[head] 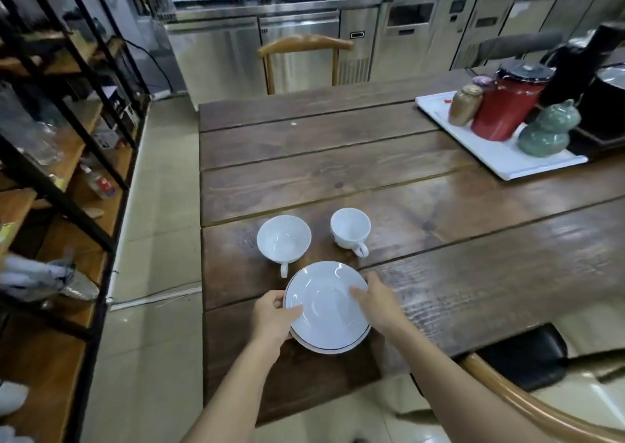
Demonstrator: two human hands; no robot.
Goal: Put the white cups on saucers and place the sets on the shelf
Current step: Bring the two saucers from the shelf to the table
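Note:
Two white saucers lie stacked near the table's front left corner; the top saucer (326, 302) sits slightly offset on the lower saucer (333, 348), whose dark-lined rim shows below it. My left hand (274, 317) grips the stack's left edge, thumb on the top saucer. My right hand (375, 299) holds the right edge of the top saucer, fingers on its surface. Just beyond stand two empty white cups: a wide left cup (283, 238) and a smaller right cup (350, 228), both upright with handles pointing toward me.
The dark wooden table (338, 172) stretches away. A white tray (500, 163) at the right carries a red canister (507, 107), a green gourd jar (546, 131) and a gold jar (465, 106). A black-framed wooden shelf (67, 185) stands left. Chairs sit at far and near sides.

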